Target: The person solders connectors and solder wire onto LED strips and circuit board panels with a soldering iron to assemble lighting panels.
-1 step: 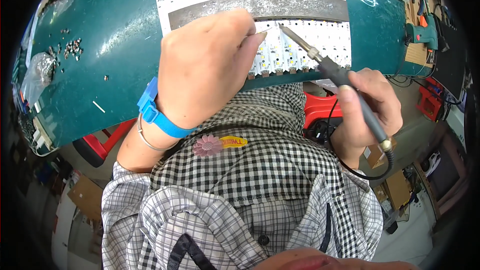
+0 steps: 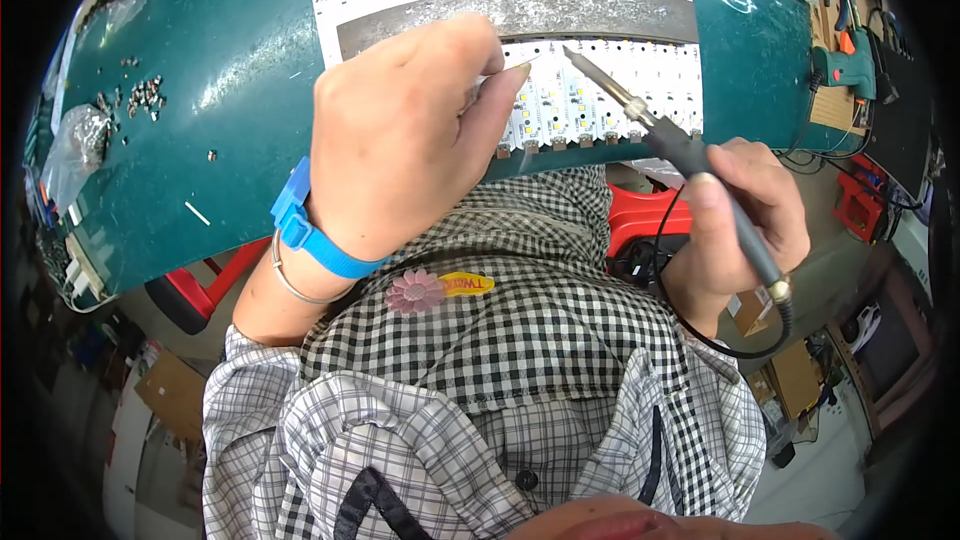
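Note:
My right hand (image 2: 745, 215) grips a soldering iron (image 2: 690, 152) with a dark handle. Its metal tip points up and left over a panel of white circuit boards (image 2: 555, 105). Over the panel's left part, my left hand (image 2: 405, 130) is closed in a pinch, thumb against fingers. A thin, pale strand of solder wire (image 2: 535, 57) sticks out from the pinch toward the iron's tip, with a small gap between them. Yellowish components and small metal connectors line the boards' near part. My left hand hides the panel's left end.
A grey metal bar (image 2: 530, 12) lies across the panel. On the green table mat (image 2: 240, 140) are loose small metal parts (image 2: 148, 95) and a clear plastic bag (image 2: 75, 150) at left. A green hot-glue gun (image 2: 848, 68) and pliers (image 2: 832, 0) sit at right.
The soldering iron and my right hand have shifted slightly right, taking the tip away from the wire's end. My left hand has moved a little left, still pinched.

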A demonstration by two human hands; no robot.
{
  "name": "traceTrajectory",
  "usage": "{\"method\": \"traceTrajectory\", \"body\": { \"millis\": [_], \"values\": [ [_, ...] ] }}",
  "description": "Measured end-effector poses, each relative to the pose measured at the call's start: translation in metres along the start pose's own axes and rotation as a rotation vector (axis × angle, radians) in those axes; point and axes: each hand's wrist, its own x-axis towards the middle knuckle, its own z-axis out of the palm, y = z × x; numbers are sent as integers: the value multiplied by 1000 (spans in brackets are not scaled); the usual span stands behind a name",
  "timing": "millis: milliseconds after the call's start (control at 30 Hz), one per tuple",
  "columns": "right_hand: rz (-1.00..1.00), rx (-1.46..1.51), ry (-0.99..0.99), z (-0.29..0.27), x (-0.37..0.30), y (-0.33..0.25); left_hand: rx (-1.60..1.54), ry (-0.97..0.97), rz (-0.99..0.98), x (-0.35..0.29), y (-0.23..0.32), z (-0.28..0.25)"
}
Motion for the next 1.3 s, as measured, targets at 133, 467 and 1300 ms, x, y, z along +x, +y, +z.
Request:
{"method": "traceTrajectory", "body": {
  "millis": [133, 467, 1300],
  "values": [
    [-11, 97, 90, -3, -4, 4, -179, 144, 21, -5, -7, -2],
    [-3, -30, 14, 16, -2, 3, -53, 11, 0, -10, -8, -6],
    [-45, 78, 50, 10, -5, 2, -125, 110, 3, -14, -14, -15]
  ]
}}
